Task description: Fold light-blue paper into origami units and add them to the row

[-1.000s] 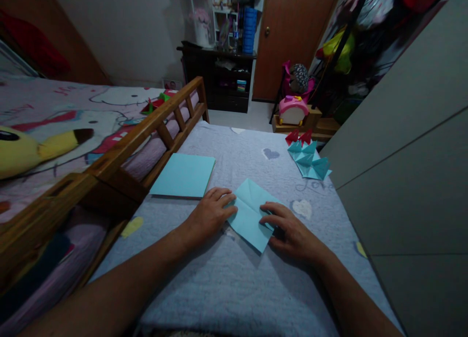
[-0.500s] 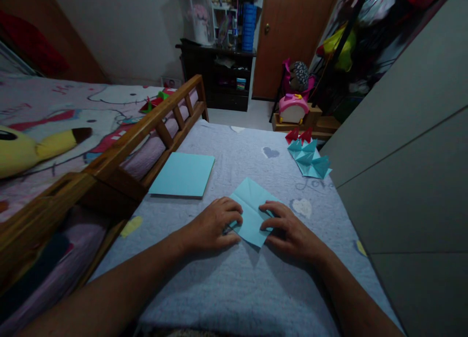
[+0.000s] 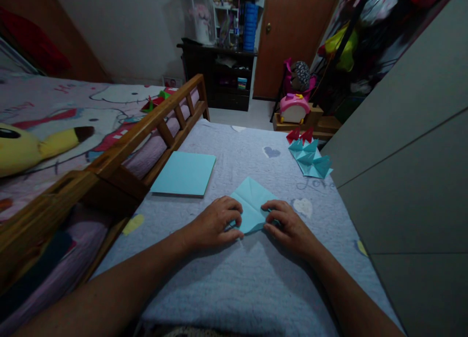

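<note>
Between my hands a light-blue sheet of origami paper (image 3: 252, 205) lies on the bed, one corner pointing away from me and crease lines across it. Its near edge is lifted and bent. My left hand (image 3: 223, 221) grips the paper's left side, fingers curled over the top and thumb at the near edge. On the other side, my right hand (image 3: 288, 225) holds the right part with curled fingertips on top and the thumb by the near edge. The paper's side corners are hidden under my fingers.
A stack of light-blue square paper (image 3: 185, 174) lies to the left, beside a wooden bed rail (image 3: 146, 127). Folded blue paper pieces (image 3: 310, 158) and red folded pieces (image 3: 300, 135) sit at the far right edge of the bedsheet (image 3: 234, 288). A pale cabinet (image 3: 413, 157) stands on the right.
The paper's near corner, which pointed towards me, has been raised and bent inward. My right thumb has moved inward to the near edge; my left hand has barely shifted.
</note>
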Action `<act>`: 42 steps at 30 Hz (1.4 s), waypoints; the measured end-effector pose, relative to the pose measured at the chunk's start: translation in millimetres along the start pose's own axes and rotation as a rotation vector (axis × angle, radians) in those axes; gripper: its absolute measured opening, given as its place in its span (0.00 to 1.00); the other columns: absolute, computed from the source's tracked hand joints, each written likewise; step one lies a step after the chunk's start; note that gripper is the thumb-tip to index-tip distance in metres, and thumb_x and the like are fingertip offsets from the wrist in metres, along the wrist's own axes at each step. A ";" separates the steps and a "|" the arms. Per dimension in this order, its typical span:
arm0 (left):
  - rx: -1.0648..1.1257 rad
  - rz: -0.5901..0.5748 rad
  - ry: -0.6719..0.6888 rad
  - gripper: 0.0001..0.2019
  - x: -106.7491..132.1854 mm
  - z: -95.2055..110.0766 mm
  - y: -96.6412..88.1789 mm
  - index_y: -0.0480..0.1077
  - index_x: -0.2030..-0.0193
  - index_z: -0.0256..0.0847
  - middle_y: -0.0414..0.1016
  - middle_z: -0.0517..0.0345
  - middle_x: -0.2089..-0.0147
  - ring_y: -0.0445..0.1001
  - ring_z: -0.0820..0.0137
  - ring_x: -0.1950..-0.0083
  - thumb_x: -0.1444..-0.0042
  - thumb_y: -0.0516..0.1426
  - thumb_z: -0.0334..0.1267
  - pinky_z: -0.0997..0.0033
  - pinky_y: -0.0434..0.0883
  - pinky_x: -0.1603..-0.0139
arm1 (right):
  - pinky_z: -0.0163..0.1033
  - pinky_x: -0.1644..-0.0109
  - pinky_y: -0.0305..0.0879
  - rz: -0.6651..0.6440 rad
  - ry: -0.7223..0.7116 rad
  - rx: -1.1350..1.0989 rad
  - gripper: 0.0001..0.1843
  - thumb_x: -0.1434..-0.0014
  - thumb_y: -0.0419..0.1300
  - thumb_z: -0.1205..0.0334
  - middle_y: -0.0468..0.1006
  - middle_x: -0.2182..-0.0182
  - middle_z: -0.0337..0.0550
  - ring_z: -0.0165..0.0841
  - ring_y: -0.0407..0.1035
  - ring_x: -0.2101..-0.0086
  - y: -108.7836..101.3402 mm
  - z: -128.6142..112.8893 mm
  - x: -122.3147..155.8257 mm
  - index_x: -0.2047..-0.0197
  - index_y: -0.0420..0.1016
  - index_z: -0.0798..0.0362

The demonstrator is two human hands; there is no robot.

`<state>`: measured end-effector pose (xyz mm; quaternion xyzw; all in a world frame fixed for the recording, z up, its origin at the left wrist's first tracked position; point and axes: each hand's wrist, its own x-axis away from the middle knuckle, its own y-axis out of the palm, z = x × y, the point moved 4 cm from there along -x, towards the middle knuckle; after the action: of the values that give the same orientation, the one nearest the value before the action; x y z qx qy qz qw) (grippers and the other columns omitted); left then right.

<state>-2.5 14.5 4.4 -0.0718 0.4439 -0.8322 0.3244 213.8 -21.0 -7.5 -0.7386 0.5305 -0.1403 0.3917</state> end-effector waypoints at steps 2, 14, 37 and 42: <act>-0.003 0.000 -0.009 0.07 -0.1 -0.5 0.5 0.74 0.64 0.41 0.75 0.51 0.52 0.71 0.60 0.49 0.42 0.63 0.42 0.55 0.67 0.47 | 0.55 0.42 0.64 0.006 -0.009 0.002 0.02 0.38 0.60 0.66 0.75 0.49 0.48 0.41 0.68 0.47 0.1 -0.1 -0.3 0.64 0.73 0.50; -0.001 0.002 0.003 0.06 -0.6 -0.4 0.0 0.73 0.63 0.42 0.75 0.51 0.52 0.70 0.60 0.49 0.41 0.61 0.41 0.57 0.67 0.47 | 0.53 0.44 0.66 0.035 -0.024 0.020 0.03 0.39 0.60 0.67 0.76 0.51 0.48 0.41 0.68 0.49 -0.8 -3.4 -1.8 0.65 0.72 0.50; -0.023 0.013 0.016 0.07 -1.8 3.4 -1.6 0.73 0.61 0.40 0.76 0.51 0.54 0.72 0.61 0.51 0.36 0.57 0.40 0.56 0.68 0.48 | 0.66 0.33 0.50 -0.032 -0.057 0.063 0.29 0.53 0.54 0.74 0.64 0.38 0.49 0.49 0.52 0.35 -6.6 -4.2 3.1 0.48 0.73 0.48; -0.033 0.008 0.011 0.03 -1.5 1.1 0.8 0.73 0.61 0.42 0.76 0.51 0.54 0.71 0.61 0.50 0.39 0.59 0.37 0.57 0.68 0.48 | 0.63 0.37 0.57 0.196 0.104 0.125 0.23 0.43 0.54 0.67 0.68 0.42 0.53 0.48 0.60 0.41 -15.7 14.9 4.2 0.43 0.69 0.49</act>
<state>-0.5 14.3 4.7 -0.0705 0.4596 -0.8238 0.3241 235.3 -16.3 -6.7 -0.6491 0.6099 -0.1721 0.4207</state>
